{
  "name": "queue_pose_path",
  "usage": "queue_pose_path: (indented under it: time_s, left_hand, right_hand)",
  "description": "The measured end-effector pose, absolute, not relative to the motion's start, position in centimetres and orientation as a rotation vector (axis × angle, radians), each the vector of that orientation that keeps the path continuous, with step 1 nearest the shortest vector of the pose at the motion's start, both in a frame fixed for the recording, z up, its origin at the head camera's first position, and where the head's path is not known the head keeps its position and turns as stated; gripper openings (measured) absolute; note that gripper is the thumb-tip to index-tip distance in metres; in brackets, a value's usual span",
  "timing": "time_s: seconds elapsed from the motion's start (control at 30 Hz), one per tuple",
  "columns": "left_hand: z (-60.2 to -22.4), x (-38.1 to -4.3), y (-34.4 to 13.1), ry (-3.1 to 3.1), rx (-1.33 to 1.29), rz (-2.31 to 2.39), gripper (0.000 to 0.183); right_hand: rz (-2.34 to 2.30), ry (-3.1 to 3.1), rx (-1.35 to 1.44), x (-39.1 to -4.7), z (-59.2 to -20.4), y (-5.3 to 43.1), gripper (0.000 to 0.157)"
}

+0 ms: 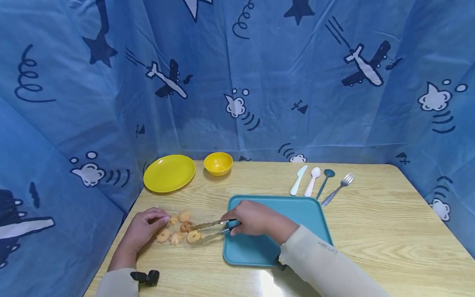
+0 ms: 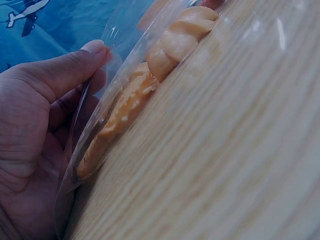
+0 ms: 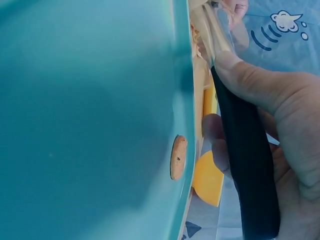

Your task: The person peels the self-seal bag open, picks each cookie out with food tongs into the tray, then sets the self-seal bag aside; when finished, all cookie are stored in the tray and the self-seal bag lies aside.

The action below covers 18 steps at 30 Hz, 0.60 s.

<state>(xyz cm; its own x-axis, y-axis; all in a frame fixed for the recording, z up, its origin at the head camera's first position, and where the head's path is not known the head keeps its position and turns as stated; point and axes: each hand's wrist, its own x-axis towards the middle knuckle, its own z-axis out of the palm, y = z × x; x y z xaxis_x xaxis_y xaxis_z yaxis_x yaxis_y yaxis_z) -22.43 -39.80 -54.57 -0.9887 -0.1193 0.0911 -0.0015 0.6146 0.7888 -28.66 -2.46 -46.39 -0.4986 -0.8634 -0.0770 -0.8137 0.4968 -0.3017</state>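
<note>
1. Left sleeve [image 1: 118, 284]: long, pale beige and plain where visible, ending above the wrist in a simple cuff.
2. Left wrist device [image 1: 145, 278]: small and black, fixed at that cuff, with a slim bar-like part and a rounder, chunkier end.
3. Left grip [image 1: 146, 227]: a bare human hand, the wrist bare too; close up, fine creases line the palm and the thumbnail [image 2: 93, 46] looks short.
4. Right sleeve [image 1: 326, 268]: the same pale beige, softly creased, with a small dark marking [image 1: 328, 247] near the cuff, too small to read.
5. Right wrist device [image 1: 281, 264]: black, mostly hidden beneath the cuff.
6. Right grip [image 1: 250, 218]: also a bare human hand.
</note>
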Motion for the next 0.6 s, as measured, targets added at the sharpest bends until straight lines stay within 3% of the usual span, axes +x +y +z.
queue_pose_path:
  time_s: [0.37,0.6]
  left_hand:
    - [-54.6,-22.6,-40.0,-2.709,0.121,-1.342,0.018]
    - [-54.4,-22.4,-39.9,-2.696,0.118,-1.338,0.019]
  right_hand:
    - [-0.349,2.580,-1.425,-28.7,-45.9,-0.6,0.046]
    - [-0.487,2.650,-1.326,-28.4,-45.3,4.3,0.046]
